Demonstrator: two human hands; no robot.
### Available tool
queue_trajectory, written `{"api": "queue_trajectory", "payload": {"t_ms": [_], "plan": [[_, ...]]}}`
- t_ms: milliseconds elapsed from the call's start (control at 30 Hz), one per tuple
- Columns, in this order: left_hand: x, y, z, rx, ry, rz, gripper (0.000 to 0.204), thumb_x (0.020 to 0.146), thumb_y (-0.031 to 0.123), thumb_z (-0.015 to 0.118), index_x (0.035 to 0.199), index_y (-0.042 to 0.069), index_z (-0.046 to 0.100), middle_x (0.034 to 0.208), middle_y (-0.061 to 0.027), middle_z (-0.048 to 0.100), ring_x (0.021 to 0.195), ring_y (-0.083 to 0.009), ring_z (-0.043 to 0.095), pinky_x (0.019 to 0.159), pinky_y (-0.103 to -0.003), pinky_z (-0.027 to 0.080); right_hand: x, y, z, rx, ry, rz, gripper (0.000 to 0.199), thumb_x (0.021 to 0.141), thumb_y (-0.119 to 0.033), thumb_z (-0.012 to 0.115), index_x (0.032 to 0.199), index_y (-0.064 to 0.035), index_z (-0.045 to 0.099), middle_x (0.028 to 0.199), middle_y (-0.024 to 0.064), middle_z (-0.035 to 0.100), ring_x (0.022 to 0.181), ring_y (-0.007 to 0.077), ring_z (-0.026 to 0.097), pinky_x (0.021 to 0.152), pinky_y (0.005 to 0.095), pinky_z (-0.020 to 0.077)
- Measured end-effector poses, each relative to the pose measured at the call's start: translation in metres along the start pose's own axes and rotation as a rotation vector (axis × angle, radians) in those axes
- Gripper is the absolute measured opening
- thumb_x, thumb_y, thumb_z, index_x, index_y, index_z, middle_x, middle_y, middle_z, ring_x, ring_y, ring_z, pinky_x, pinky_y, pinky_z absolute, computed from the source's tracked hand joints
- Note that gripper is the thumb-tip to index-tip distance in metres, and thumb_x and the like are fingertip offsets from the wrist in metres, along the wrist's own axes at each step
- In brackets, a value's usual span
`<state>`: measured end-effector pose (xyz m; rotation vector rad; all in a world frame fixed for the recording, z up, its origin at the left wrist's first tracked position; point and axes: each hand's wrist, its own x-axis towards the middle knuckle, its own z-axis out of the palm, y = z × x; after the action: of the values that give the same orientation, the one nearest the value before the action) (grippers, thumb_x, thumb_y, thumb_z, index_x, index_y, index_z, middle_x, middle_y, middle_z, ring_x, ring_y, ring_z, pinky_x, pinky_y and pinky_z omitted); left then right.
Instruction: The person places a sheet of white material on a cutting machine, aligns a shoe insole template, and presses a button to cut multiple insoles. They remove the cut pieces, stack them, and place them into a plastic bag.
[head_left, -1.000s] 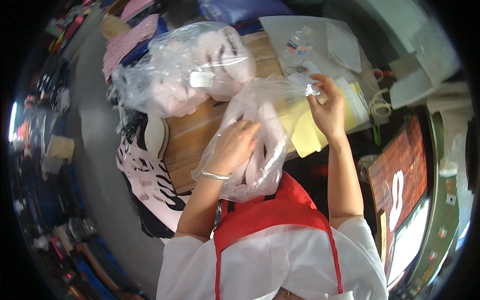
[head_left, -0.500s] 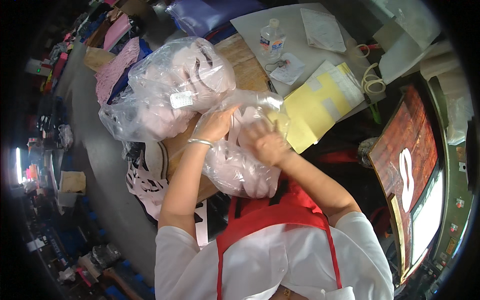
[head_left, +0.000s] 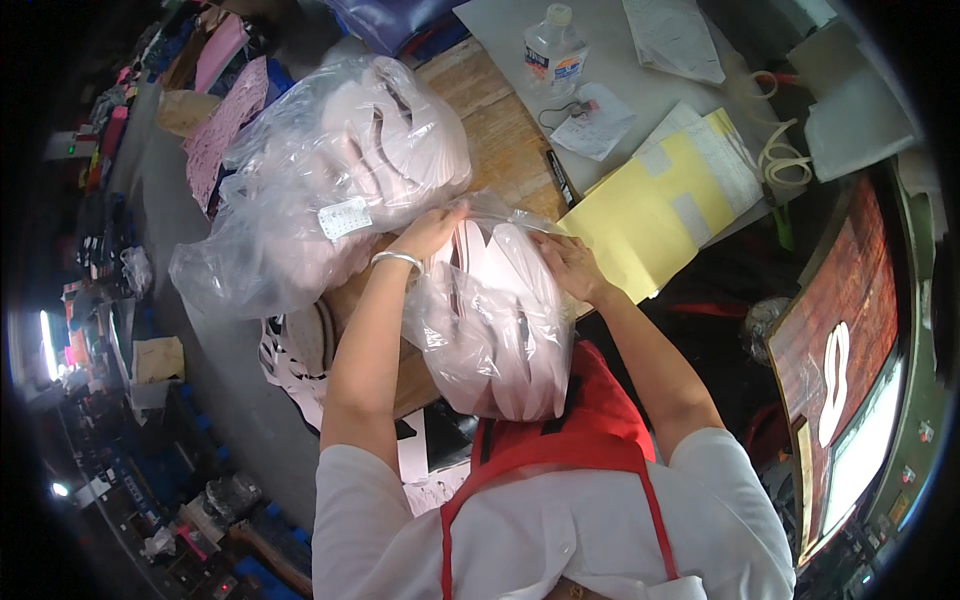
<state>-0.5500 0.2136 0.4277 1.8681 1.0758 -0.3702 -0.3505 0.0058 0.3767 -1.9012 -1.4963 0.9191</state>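
A clear plastic bag point(head_left: 432, 318) packed with stacks of pale pink curved pieces point(head_left: 500, 345) rests at the near edge of the wooden board, against my apron. My left hand point(head_left: 432, 235) pinches the left side of its mouth. On the opposite side, my right hand point(head_left: 572, 264) grips the bag's edge, fingers bent over the film. Between the hands, the pink stacks show through the opening. Touching it on the far left is a second, bulging clear bag point(head_left: 250, 235) of similar pink pieces, with a white label point(head_left: 345, 217) on it.
Yellow folded sheets point(head_left: 640, 240) lie right of the bag, beside a black pen point(head_left: 560, 178). Beyond stand a plastic bottle point(head_left: 556, 55) and a small paper slip point(head_left: 594, 122). Cut pink scrap point(head_left: 285, 365) hangs at the left. A reddish board point(head_left: 840, 300) leans at far right.
My right hand, blurred over the bag's opening before, is now at its right edge, holding the film. The mouth is spread wider and the pink stacks show more plainly.
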Motion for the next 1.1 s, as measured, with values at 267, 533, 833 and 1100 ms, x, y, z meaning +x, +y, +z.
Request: {"api": "queue_trajectory", "payload": {"t_ms": [267, 533, 833, 1100], "plan": [[0.003, -0.066, 0.03, -1.273, 0.119, -0.219, 0.054, 0.09, 0.047, 0.054, 0.122, 0.003, 0.057, 0.111, -0.0106, 0.065, 0.096, -0.0222, 0.063, 0.087, -0.033, 0.048, -0.021, 0.034, 0.019, -0.216, 0.258, -0.274, 0.043, 0.083, -0.009, 0.058, 0.126, -0.0062, 0.054, 0.12, 0.012, 0.058, 0.103, 0.0317, 0.054, 0.093, 0.0371, 0.0433], [-0.05, -0.061, 0.056, -1.268, 0.078, 0.159, 0.057, 0.096, 0.037, 0.048, 0.139, 0.0, 0.038, 0.139, -0.0148, 0.044, 0.127, -0.0251, 0.044, 0.108, -0.037, 0.032, -0.074, 0.036, 0.014, -0.188, 0.327, -0.347, 0.037, 0.075, -0.003, 0.063, 0.111, 0.0002, 0.06, 0.115, 0.0189, 0.059, 0.097, 0.0313, 0.062, 0.079, 0.037, 0.0532], [-0.084, -0.034, 0.073, -0.588, 0.484, 0.403, 0.073, 0.089, 0.023, 0.061, 0.146, 0.0, 0.023, 0.148, -0.0181, 0.03, 0.133, -0.0285, 0.036, 0.109, -0.039, 0.028, -0.028, 0.076, -0.174, -0.397, 0.971, 0.265, 0.04, 0.074, -0.007, 0.067, 0.112, -0.0062, 0.057, 0.111, 0.0145, 0.059, 0.102, 0.0359, 0.054, 0.086, 0.0429, 0.0464], [-0.148, -0.012, 0.087, -0.232, 0.713, 0.354, 0.068, 0.071, 0.015, 0.073, 0.131, -0.004, 0.045, 0.131, -0.0199, 0.049, 0.118, -0.0323, 0.05, 0.103, -0.04, 0.037, 0.004, 0.275, -0.242, 1.071, 1.681, 0.953, 0.039, 0.086, -0.029, 0.054, 0.104, 0.0048, 0.061, 0.11, 0.0215, 0.064, 0.103, 0.0329, 0.062, 0.085, 0.0407, 0.0495]]}}
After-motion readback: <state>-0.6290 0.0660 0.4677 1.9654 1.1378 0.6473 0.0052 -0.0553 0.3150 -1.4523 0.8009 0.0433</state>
